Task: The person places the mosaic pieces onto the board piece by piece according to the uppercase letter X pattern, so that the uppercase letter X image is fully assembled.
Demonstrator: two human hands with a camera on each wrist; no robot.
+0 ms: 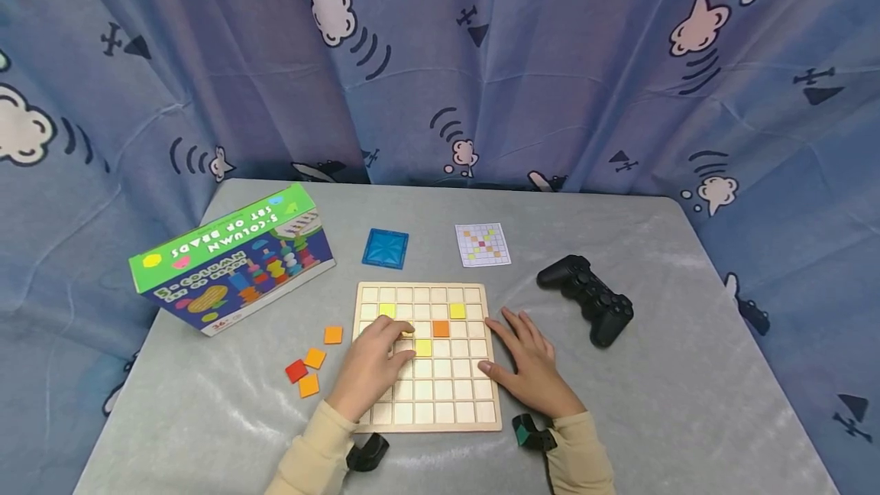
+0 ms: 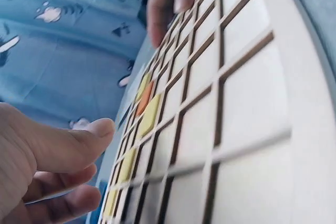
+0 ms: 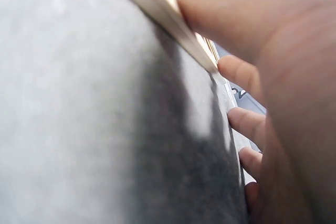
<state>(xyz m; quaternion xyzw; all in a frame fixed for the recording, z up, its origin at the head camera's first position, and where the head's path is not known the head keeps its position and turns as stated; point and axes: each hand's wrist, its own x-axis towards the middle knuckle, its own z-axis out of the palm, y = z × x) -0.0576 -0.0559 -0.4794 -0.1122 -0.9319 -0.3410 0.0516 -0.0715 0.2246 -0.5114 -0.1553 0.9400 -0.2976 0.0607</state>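
A wooden grid board [image 1: 440, 428] lies on the table with several yellow tiles and one orange tile [image 1: 441, 329] in its cells. The left hand [image 1: 371, 365] hovers over the board's left part, its fingertips close to a yellow tile [image 2: 127, 165] that they partly cover in the head view. In the left wrist view, thumb and fingers stand apart with nothing between them. At the board's right edge, the right hand [image 1: 532, 365] lies with spread fingers. Its thumb [image 3: 210, 11] touches the wooden rim in the right wrist view.
Left of the board lie loose orange tiles [image 1: 309, 385] and a red tile [image 1: 296, 370]. Behind it are a blue square tray [image 1: 385, 249] and a pattern card [image 1: 483, 244]. A toy box [image 1: 234, 266] stands back left; a black game controller [image 1: 587, 298] lies at right.
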